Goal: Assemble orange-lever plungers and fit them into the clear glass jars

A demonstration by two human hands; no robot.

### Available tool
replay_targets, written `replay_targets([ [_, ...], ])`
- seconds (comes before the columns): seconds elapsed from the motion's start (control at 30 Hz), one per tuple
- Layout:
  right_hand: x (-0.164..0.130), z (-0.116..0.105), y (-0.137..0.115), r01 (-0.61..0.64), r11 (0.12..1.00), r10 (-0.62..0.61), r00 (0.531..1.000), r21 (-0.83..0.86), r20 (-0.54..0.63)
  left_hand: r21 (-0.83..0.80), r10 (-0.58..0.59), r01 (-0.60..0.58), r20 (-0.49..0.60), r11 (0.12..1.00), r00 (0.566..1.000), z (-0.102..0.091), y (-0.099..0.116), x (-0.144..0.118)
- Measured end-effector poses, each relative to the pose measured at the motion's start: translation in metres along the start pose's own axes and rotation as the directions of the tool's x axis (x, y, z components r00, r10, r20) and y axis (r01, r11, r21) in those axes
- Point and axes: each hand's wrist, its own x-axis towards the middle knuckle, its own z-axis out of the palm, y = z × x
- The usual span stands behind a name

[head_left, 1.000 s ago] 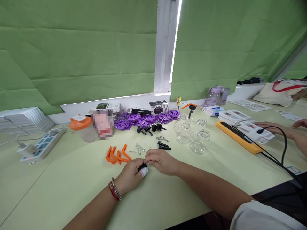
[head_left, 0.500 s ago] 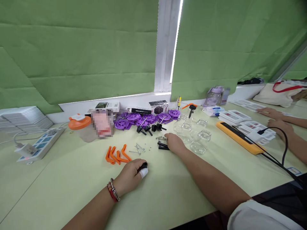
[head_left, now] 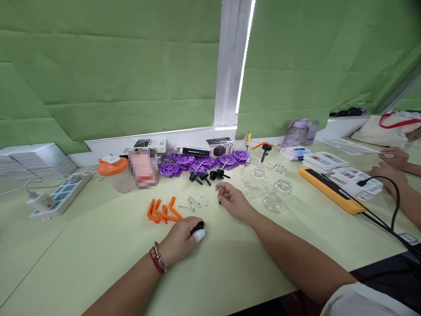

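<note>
My left hand (head_left: 183,239) rests on the pale green table (head_left: 98,259) with its fingers closed on a small black part (head_left: 198,228); one finger wears a white bandage. My right hand (head_left: 232,200) is further out, raised a little off the table, with a small spring (head_left: 219,189) pinched between its fingertips. It covers the spot where small black pieces lay. Loose metal pins (head_left: 190,202) and orange levers (head_left: 162,211) lie to its left. Clear glass cups (head_left: 271,191) stand to its right.
Purple wheels (head_left: 197,161), black knobs and small boxes line the window sill side. An orange-lidded bottle (head_left: 113,171) and a power strip (head_left: 57,195) sit at left. A yellow device (head_left: 329,188) with a black cable lies at right, where another person's hands (head_left: 391,169) handle cards.
My right hand left the left hand, reached out to the springs and black pieces, and now lifts off the table with a spring. The left hand stayed put.
</note>
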Motion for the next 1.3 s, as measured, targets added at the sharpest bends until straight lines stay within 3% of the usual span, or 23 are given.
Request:
replay_targets([
  [0.13, -0.023, 0.037, -0.019, 0.088, 0.959, -0.123, 0.985, 0.268, 0.119, -0.034, -0.003, 0.003, -0.009, 0.999, 1.000, 0.002, -0.002, 0.000],
  [0.27, -0.033, 0.054, -0.026, 0.124, 0.930, -0.187, 0.970, 0.347, 0.154, -0.104, -0.011, 0.009, -0.014, 0.995, 1.000, 0.004, -0.005, 0.001],
  [0.93, -0.033, 0.042, -0.025, 0.206, 0.957, -0.244, 0.953, 0.206, 0.180, -0.050, 0.011, -0.012, -0.013, 0.999, 1.000, 0.006, -0.008, 0.001],
  [1.1, -0.032, 0.044, -0.024, 0.080, 0.931, -0.149, 0.974, 0.355, 0.172, -0.039, 0.005, -0.005, -0.007, 0.999, 1.000, 0.007, -0.008, 0.000],
  [1.3, -0.026, 0.046, -0.023, -0.088, 0.823, -0.023, 0.982, 0.561, 0.187, -0.014, 0.002, -0.002, -0.004, 1.000, 1.000, 0.005, -0.006, 0.001],
])
